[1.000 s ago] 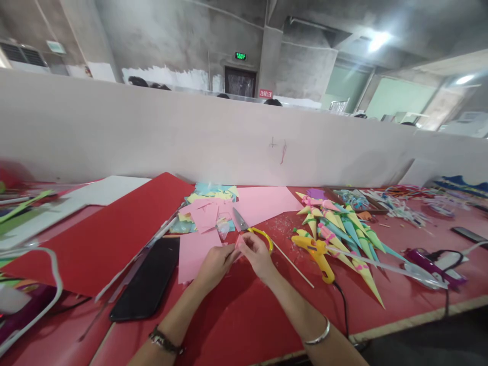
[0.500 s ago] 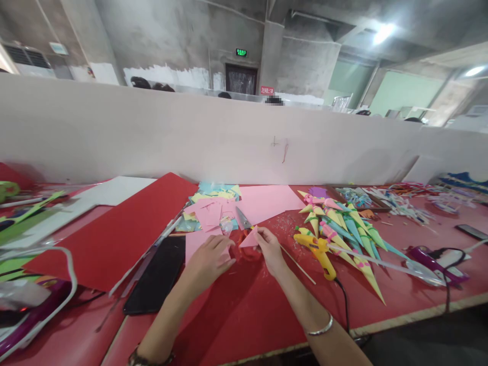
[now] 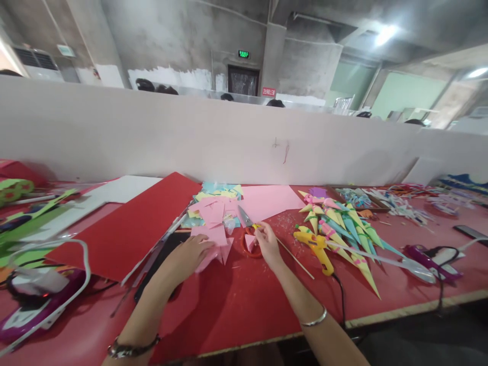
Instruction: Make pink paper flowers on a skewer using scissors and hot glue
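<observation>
My left hand lies palm down with fingers stretched out over pink paper sheets, near a black phone-like slab partly under my forearm. Fingers of my right hand close at the handle of a pair of scissors, whose blades point away and left. A small folded pink paper piece rests over the scissors' orange-red handle loop, just left of my right fingers. More pink cut pieces are piled behind on blue and yellow scraps.
A thin wooden stick and a yellow glue gun lie right of my right hand, beside a heap of colourful paper cones. Red board leans across the left. A white partition stands behind the table.
My right hand has let go of the pink paper piece onto the scissors and closed at their handle. My left hand has moved left and flattened over the pink sheets.
</observation>
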`<state>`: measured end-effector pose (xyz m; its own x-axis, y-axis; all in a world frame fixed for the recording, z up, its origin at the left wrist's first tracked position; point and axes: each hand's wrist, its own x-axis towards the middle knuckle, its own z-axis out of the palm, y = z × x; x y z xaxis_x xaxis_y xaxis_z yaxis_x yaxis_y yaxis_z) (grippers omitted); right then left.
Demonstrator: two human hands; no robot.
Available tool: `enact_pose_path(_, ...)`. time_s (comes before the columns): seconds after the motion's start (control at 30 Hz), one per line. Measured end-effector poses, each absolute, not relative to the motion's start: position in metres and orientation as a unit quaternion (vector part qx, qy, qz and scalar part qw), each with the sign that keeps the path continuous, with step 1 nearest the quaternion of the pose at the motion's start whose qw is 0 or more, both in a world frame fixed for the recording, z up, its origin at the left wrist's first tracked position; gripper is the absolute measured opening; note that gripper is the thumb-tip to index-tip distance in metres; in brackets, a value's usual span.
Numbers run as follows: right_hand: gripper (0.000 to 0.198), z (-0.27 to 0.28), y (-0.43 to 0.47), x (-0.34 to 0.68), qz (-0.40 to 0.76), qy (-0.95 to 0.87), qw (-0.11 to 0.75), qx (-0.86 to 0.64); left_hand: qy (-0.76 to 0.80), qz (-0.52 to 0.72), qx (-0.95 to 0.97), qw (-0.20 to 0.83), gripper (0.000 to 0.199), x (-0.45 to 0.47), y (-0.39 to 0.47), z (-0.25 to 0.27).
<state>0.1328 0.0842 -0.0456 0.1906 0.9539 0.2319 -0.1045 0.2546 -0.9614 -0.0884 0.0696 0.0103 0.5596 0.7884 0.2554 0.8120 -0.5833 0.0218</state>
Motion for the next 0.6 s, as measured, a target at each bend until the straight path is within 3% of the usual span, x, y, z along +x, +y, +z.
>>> enact_pose_path(0.1,0.023,-0.033,0.076,0.136,0.388,-0.501,0.634,-0.444,-0.462,-0.102,-0.875,0.102,0.042,-0.09,0.065,0.026)
enact_pose_path(0.2,0.038,-0.014,0.052,0.145,0.352,-0.551,0.621,-0.431,-0.473,-0.185,-0.858,0.074,0.039,-0.082,0.047,0.039)
enact_pose_path(0.3,0.054,0.003,0.022,0.159,0.278,-0.714,0.505,-0.399,-0.444,-0.215,-0.87,0.006,0.037,-0.063,0.021,0.035)
enact_pose_path(0.43,0.036,0.003,-0.009,0.172,0.293,-0.777,0.403,-0.386,-0.384,-0.192,-0.902,-0.053,0.035,-0.043,-0.007,0.009)
enact_pose_path(0.6,0.017,-0.012,-0.027,0.177,0.31,-0.752,0.417,-0.406,-0.405,-0.252,-0.873,-0.097,0.025,-0.048,-0.018,-0.006)
